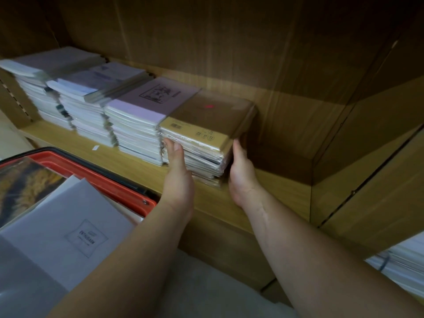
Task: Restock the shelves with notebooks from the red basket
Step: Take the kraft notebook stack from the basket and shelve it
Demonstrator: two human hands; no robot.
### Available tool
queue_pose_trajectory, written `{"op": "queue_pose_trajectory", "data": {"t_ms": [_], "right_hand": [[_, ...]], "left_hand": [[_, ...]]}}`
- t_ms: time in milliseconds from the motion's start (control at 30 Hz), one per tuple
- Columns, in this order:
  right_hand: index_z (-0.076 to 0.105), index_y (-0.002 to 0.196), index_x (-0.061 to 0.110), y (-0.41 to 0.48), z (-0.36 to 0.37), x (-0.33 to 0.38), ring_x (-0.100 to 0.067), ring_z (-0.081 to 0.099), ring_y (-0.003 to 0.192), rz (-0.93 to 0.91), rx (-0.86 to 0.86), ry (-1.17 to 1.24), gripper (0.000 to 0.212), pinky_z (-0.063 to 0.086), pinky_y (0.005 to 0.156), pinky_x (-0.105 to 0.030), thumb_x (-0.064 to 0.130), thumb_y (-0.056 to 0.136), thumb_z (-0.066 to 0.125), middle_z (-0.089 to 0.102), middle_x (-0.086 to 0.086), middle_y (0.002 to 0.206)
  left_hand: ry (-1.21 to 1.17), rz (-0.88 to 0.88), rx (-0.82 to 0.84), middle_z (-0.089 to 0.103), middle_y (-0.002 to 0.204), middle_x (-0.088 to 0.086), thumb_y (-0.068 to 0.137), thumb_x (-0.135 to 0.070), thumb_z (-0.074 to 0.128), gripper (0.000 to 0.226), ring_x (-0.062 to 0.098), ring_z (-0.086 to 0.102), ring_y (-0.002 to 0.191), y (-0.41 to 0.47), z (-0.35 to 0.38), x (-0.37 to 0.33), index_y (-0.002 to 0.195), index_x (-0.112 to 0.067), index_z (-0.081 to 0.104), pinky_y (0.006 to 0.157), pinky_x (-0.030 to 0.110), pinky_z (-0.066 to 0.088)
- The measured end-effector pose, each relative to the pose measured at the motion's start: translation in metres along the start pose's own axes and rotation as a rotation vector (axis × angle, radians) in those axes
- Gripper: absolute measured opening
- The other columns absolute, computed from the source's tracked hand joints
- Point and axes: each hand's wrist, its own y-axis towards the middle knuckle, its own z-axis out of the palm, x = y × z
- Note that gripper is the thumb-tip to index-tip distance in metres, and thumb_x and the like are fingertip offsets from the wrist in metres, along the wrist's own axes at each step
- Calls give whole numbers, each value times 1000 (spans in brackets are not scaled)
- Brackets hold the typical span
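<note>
With my left hand [176,161] and right hand [241,171] flat-fingered against the front and right side of the brown notebook stack [206,125] on the shelf [137,164], I'd press evenly, squaring the slippery wrapped covers.

Red basket [119,177], lower left: cut off by the left edge, walls largely covered by the notebooks lying in it. Grey notebook [68,226] there: small print under the boxed title not legible.

Right hand [241,171]: fingers lost in shadow against the right side of the brown stack [202,157]; curl not determinable. Label print on the stack's top cover cannot be read.

White stack [401,260], lower right: clipped by the frame edge, blurred.
</note>
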Motion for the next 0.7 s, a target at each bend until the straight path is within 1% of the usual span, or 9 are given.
{"op": "queue_pose_trajectory", "data": {"t_ms": [67,167,233,267,367,467,567,633,700], "right_hand": [[49,150,21,-2,-5,5,-13,60,111,-45,-11,-76,50,44,95,-32,49,109,43,64,4,137],[33,161,33,-5,-1,8,-10,57,121,-153,-35,-112,55,41,103,-29,48,109,41,56,9,143],[49,150,28,-5,10,9,-19,61,127,-131,-21,-126,55,45,113,-39,55,103,44,63,1,141],[61,136,23,-4,15,10,-23,65,122,-101,-18,-102,48,48,112,-43,54,102,46,69,-3,132],[74,105,16,-2,21,18,-23,72,104,-34,48,-68,38,56,93,-35,44,107,48,77,-4,105],[74,113,15,-4,17,24,-22,69,112,-53,82,-118,42,51,103,-35,45,108,46,77,-5,114],[67,107,26,-8,9,21,-14,63,114,-111,75,-120,32,43,108,-31,44,110,42,70,6,113],[57,132,29,-11,8,13,-17,51,135,-168,11,-140,36,34,120,-36,50,109,39,57,3,138],[26,163,27,-16,13,2,-18,34,150,-214,-23,-150,83,24,127,-43,72,95,39,35,4,163]], "left_hand": [[119,8,-29,14,171,-12,105,-57,34,60,29,22,156,-1,-3,2,155,-62,2,124,54,17],[291,134,-61,0,172,-14,109,-44,38,62,16,3,159,-8,-4,5,158,-55,2,127,44,7],[350,212,-46,-8,172,-13,108,-42,41,63,10,-7,158,-9,-2,7,158,-54,4,125,38,3],[351,209,-35,-8,172,-12,109,-41,41,64,10,-7,157,-9,-2,7,158,-54,3,124,38,4],[322,190,-8,1,171,-15,110,-37,39,65,9,0,156,-5,-2,4,160,-52,0,119,31,9],[365,220,8,5,169,-18,111,-34,39,66,-1,4,148,-2,-7,6,160,-50,-2,122,32,10],[384,242,-42,4,169,-20,110,-31,42,69,-5,3,147,1,-12,15,160,-49,-1,127,37,8],[391,237,-90,3,171,-18,108,-32,44,71,3,3,155,3,-15,23,160,-49,-1,129,45,12],[394,188,-129,5,172,-14,105,-35,44,71,9,5,158,7,-18,26,160,-48,1,128,49,15]]}}
